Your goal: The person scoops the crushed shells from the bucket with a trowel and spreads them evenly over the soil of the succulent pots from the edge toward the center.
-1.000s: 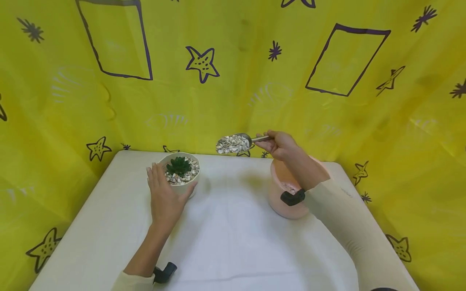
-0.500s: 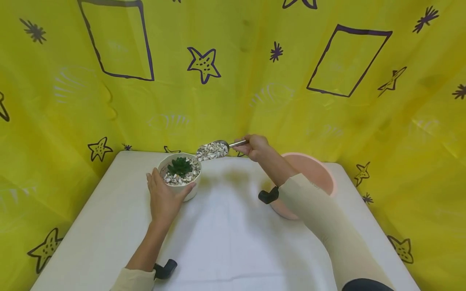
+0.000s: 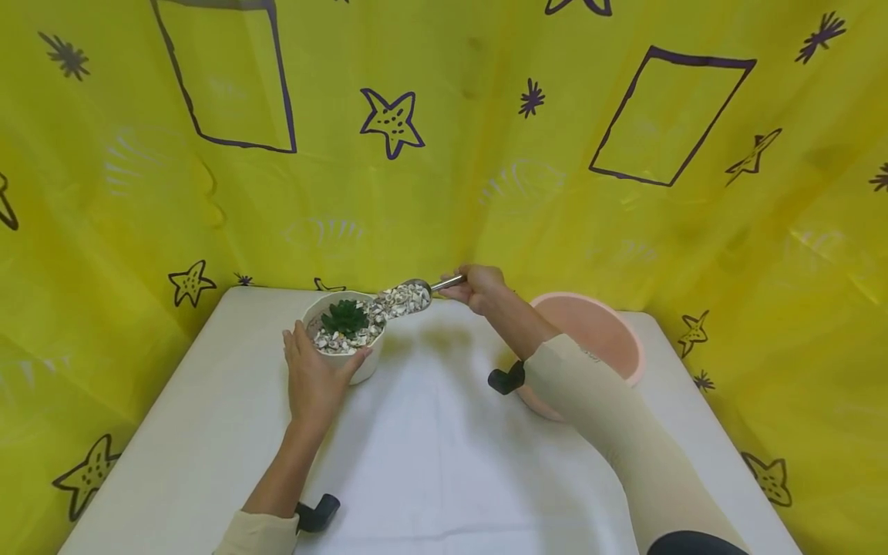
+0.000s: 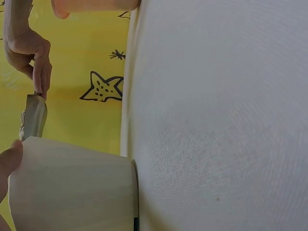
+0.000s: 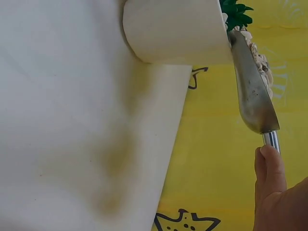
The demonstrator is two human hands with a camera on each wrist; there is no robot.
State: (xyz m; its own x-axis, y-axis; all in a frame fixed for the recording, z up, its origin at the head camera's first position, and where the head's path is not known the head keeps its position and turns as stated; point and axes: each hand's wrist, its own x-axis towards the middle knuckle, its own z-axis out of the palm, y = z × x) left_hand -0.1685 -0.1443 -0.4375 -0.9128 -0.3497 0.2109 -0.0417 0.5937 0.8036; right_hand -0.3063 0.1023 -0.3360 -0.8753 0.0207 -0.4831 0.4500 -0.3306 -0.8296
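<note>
A white flowerpot stands on the table's left side, holding a green succulent among whitish stone or shell chips. My left hand holds the pot from the near left, thumb along its front and fingers at its left side. With its fingers around the handle, my right hand grips a metal scoop. The scoop tilts down to the left, its lip over the pot's right rim near the succulent. Whitish chips fill the scoop and reach down to those in the pot.
A pink tub stands at the table's right, partly hidden by my right forearm and sleeve. The white-covered table backs onto a yellow curtain printed with starfish. Dark wrist mounts stick out from both wrists.
My right hand has carried the loaded scoop left from near the tub to the pot's rim, then tipped its lip down into the pot. The left hand stays on the pot.
</note>
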